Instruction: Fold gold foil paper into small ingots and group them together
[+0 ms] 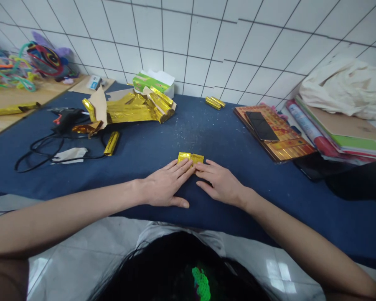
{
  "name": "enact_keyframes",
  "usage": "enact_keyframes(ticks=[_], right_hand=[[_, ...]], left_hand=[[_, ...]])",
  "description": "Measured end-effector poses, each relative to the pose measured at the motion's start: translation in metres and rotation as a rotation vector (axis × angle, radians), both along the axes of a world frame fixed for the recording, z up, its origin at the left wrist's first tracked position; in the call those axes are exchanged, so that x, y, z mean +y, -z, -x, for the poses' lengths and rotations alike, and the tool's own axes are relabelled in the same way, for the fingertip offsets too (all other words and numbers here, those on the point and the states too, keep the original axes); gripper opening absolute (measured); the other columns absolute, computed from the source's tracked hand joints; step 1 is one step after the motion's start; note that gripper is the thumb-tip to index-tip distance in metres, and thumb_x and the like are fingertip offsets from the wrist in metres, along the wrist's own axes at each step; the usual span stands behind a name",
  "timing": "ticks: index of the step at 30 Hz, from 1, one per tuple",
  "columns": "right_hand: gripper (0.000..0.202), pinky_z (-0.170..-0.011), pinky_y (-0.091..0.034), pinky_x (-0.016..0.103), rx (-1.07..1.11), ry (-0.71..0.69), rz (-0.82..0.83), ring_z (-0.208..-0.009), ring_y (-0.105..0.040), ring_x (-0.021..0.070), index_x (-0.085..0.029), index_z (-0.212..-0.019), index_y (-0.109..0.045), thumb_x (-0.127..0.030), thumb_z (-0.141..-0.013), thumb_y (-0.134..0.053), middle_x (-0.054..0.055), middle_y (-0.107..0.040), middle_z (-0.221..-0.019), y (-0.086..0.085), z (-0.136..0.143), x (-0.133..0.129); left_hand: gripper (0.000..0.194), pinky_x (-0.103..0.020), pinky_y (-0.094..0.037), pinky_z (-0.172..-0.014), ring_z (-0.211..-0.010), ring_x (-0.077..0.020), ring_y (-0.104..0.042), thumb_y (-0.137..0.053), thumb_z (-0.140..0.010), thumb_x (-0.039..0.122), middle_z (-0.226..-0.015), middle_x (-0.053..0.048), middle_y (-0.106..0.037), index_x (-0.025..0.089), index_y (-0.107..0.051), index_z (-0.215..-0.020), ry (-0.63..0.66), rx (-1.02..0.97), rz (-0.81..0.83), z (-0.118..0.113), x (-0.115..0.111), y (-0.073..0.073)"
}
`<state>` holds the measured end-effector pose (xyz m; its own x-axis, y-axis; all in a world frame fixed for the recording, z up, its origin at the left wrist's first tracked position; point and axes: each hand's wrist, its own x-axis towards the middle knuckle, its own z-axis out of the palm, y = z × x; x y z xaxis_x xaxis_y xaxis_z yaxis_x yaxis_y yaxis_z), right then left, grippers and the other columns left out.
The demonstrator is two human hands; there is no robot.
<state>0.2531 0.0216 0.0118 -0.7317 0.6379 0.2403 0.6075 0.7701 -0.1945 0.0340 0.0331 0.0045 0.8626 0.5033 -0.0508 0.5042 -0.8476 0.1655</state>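
Note:
A small piece of shiny gold foil paper lies on the blue tablecloth in front of me, a crease or seam near its middle. My left hand is laid flat with its fingers stretched out, their tips over the lower left part of the foil. From the right, my right hand rests its fingertips on the foil's lower right edge, fingers slightly bent and apart. Both hands' fingertips nearly meet, and the near edge of the foil is hidden beneath them.
Crumpled gold foil sheets lie at the back left, near a green box, a black glue gun with its cord, and a gold roll. Small gold rolls lie by the wall. Right stands a phone on orange-gold panels.

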Motion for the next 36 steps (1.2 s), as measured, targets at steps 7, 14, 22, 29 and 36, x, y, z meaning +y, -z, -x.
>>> enact_keyframes(ticks=[7,14,22,29,36], right_hand=[[0.024,-0.105,-0.031,0.047,0.101,-0.03,0.136,-0.118,-0.049,0.0181,-0.018,-0.104,-0.061,-0.022,-0.085,-0.048,0.011,-0.057,-0.122,0.002,-0.012,0.009],[0.055,-0.105,-0.026,0.049,0.112,-0.025,0.267,-0.132,-0.029,0.0217,-0.016,-0.134,-0.035,-0.045,-0.087,-0.042,0.015,-0.033,-0.142,0.0,-0.01,0.019],[0.066,-0.104,-0.013,0.059,-0.188,-0.016,0.167,-0.136,-0.015,0.0268,-0.017,-0.142,-0.013,-0.053,-0.089,-0.028,0.014,-0.02,-0.147,0.013,0.004,0.046],[0.067,-0.103,-0.021,0.057,-0.068,0.099,0.153,-0.131,-0.028,0.0289,-0.014,-0.135,-0.032,-0.055,-0.083,-0.043,0.016,-0.034,-0.142,0.005,0.002,0.05],[0.016,-0.078,-0.045,0.038,0.007,0.069,-0.006,-0.089,-0.053,0.0218,-0.015,-0.09,-0.061,-0.027,-0.084,-0.052,0.009,-0.062,-0.09,-0.008,0.004,0.016]], left_hand=[[0.096,-0.043,-0.01,-0.109,-0.137,-0.028,-0.003,-0.035,-0.074,0.071,-0.148,-0.018,-0.01,0.007,-0.012,-0.141,0.011,-0.009,0.012,0.0,0.001,0.001],[0.095,-0.042,-0.008,-0.11,-0.137,-0.0276,-0.005,-0.032,-0.075,0.072,-0.147,-0.02,-0.013,0.004,-0.016,-0.14,0.016,-0.025,-0.002,-0.001,0.001,0.001],[0.094,-0.043,-0.01,-0.109,-0.137,-0.0282,-0.005,-0.035,-0.073,0.072,-0.147,-0.019,-0.013,0.007,-0.019,-0.139,0.009,-0.051,0.015,-0.002,0.0,0.0],[0.096,-0.041,-0.007,-0.11,-0.137,-0.0292,-0.006,-0.033,-0.073,0.073,-0.147,-0.02,-0.015,0.004,-0.018,-0.139,-0.003,-0.047,-0.001,-0.002,0.0,0.001],[0.093,-0.042,-0.009,-0.109,-0.137,-0.0279,-0.008,-0.036,-0.074,0.071,-0.147,-0.018,-0.016,0.008,-0.018,-0.139,-0.015,-0.062,0.038,-0.002,0.0,0.0]])
